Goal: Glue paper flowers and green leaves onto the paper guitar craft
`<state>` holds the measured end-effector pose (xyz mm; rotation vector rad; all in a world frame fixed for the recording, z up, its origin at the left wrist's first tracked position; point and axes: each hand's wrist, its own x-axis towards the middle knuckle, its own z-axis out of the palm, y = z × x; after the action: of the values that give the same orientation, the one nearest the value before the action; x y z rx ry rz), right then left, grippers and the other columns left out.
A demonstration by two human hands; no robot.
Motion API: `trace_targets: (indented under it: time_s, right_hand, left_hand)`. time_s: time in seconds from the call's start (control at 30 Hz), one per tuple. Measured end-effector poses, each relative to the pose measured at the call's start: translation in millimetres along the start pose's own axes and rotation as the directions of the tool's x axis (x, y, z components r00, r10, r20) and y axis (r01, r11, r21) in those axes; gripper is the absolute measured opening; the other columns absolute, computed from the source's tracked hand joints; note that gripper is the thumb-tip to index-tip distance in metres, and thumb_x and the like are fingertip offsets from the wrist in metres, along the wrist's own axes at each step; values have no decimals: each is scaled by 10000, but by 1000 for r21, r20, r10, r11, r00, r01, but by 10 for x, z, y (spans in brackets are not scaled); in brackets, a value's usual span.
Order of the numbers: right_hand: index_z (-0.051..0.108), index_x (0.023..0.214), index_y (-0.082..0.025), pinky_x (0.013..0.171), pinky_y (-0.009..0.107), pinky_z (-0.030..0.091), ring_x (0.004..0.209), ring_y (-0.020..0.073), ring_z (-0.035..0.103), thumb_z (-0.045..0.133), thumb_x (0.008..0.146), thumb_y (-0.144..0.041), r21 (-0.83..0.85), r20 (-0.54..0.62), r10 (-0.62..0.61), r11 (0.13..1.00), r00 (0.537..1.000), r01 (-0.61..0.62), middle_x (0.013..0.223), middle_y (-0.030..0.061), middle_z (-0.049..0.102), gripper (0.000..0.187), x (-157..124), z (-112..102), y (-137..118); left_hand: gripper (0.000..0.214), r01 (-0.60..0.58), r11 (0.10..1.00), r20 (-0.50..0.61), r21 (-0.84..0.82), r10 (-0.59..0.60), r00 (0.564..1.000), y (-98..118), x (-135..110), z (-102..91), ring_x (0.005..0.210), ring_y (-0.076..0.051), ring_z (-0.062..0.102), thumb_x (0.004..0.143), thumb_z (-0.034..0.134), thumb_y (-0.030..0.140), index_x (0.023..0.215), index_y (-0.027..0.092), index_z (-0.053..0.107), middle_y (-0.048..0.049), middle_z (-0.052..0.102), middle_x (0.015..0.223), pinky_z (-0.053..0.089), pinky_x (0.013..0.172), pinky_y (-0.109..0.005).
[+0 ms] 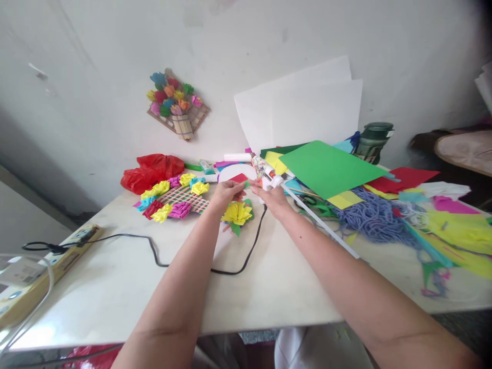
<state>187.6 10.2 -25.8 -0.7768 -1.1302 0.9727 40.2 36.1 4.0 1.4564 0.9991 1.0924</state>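
Observation:
My left hand (229, 193) and my right hand (272, 199) meet over the middle of the table. A small piece of green paper (247, 184) sits between their fingertips, and both hands appear closed on it. Just below them lies a yellow paper flower (237, 213) with green leaves. Beyond the fingers is a piece of red paper (239, 178) on a white round shape (233, 170). A glue gun (263, 167), partly hidden, stands close behind my right hand. To the left rests a striped lattice (183, 197) edged with colourful paper flowers.
A black cord (154, 251) runs across the table from a power strip (65, 259). Green card (330, 166), blue-purple yarn (374, 218) and paper scraps crowd the right side. A red plastic bag (154, 171) lies back left. A white strip (323, 223) slants beside my right forearm.

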Motion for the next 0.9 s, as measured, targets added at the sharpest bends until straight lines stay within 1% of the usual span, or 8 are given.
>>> trace_targets:
  time_s: [0.1,0.17,0.23,0.33,0.43,0.57,0.8,0.9]
  right_hand:
    - [547,914,-185,785,322,511,874,182,649,722,599,-320,-21,9,33,999,999,-32,895,39,684,385,-7,-28,-53]
    - [535,939,-177,630,282,525,688,155,656,720,603,-370,-48,-14,63,997,998,-64,840,30,676,429,-8,-67,-108]
    - [533,893,-162,463,227,470,464,95,569,715,607,-408,-90,-31,72,993,997,-74,720,4,657,419,0,-122,-161]
    - [544,830,-146,324,186,342,313,37,396,688,648,-444,-104,-3,96,990,995,-96,587,-21,618,378,20,-215,-219]
    - [550,853,-144,291,183,296,283,34,364,661,687,-475,-110,28,157,982,987,-153,575,-3,632,386,30,-291,-264]
    - [549,798,-138,295,192,305,274,36,370,634,703,-528,-177,123,222,964,967,-199,617,48,667,411,22,-354,-321]
    - [548,752,-137,294,201,291,267,46,387,606,719,-552,-273,201,228,947,953,-169,623,58,671,421,13,-433,-378]
    - [540,734,-141,297,203,295,262,47,387,601,717,-566,-297,229,243,940,943,-170,611,52,665,430,8,-454,-389]
  left_hand:
    - [376,-38,997,9,-62,39,999,-30,17,-39,434,-67,488,529,779,421,617,113,581,-31,602,556,393,441,-198]
    - [356,-60,995,-7,-77,60,998,-51,33,-77,418,-61,470,539,774,406,607,118,575,-21,589,528,377,431,-193]
    - [342,-74,994,-19,-83,73,997,-70,51,-117,403,-58,457,551,766,396,593,123,565,-14,578,509,361,420,-190]
    - [321,-91,992,-30,-92,89,996,-90,74,-160,404,-56,457,564,755,377,580,124,559,-7,569,506,357,419,-189]
    - [296,-97,990,-46,-106,92,995,-105,88,-177,417,-56,465,571,749,348,573,117,564,-7,563,509,369,426,-188]
    - [285,-73,987,-68,-146,64,996,-118,94,-186,411,-56,470,565,754,318,574,114,555,-12,580,521,384,424,-187]
    - [226,-30,982,-78,-184,16,997,-77,86,-199,479,-87,561,630,716,274,646,103,570,-77,665,646,450,467,-193]
    - [181,-24,978,-72,-206,9,997,-57,82,-192,490,-104,586,661,684,242,668,92,583,-90,673,655,481,495,-211]
